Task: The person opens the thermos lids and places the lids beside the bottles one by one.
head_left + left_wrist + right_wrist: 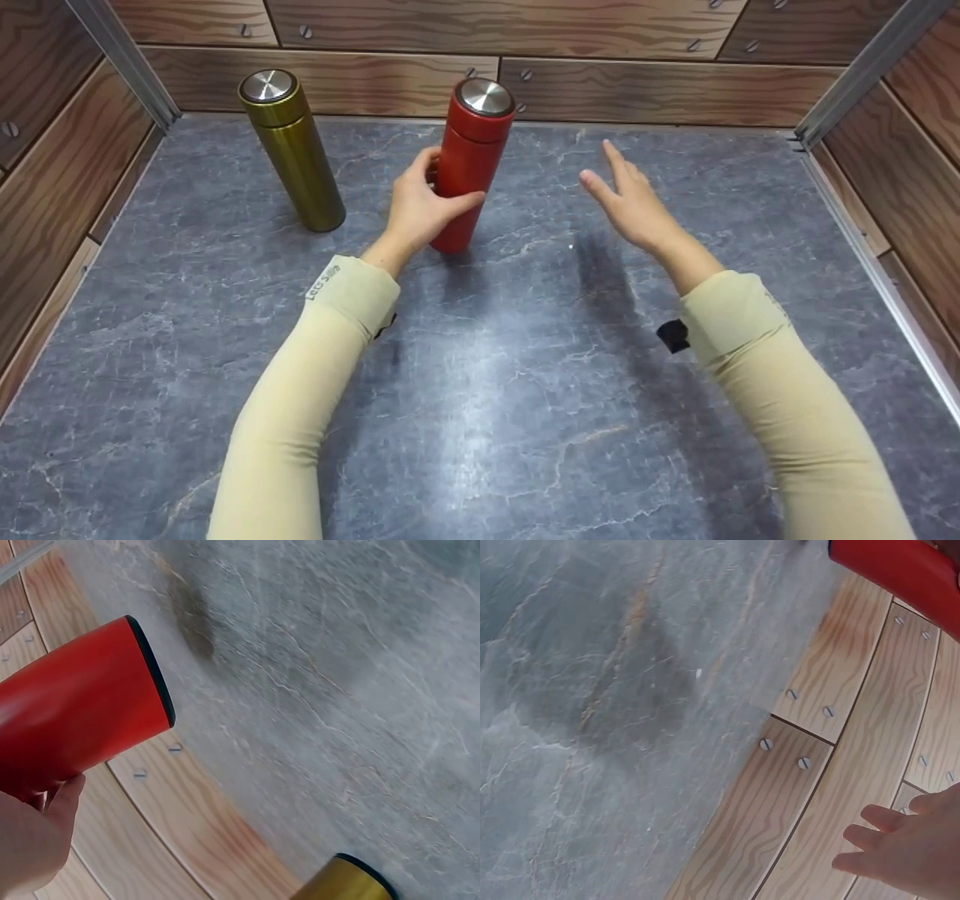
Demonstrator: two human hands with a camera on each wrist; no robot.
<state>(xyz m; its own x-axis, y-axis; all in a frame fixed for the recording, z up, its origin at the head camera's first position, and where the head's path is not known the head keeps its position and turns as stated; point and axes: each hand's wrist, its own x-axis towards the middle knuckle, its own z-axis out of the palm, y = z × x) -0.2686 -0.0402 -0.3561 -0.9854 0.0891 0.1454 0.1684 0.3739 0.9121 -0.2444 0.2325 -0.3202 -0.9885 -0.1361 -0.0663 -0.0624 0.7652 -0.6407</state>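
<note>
My left hand [421, 206] grips a red thermos flask [471, 165] round its middle, fingers behind and thumb across the front. The flask has a shiny metal lid top and leans slightly. In the left wrist view its dark base edge [154, 671] stands apart from a shadow on the table. My right hand [634, 199] is held in the air to the right of the flask, fingers extended, thumb spread, nothing in it. To the left, an olive-gold thermos flask [300, 161] stands upright; its lower end also shows in the left wrist view.
A grey marble-patterned table [480, 390] lies under both arms. Wood-patterned panels [390, 79] close in the back and both sides, with metal posts [870, 75] at the back corners.
</note>
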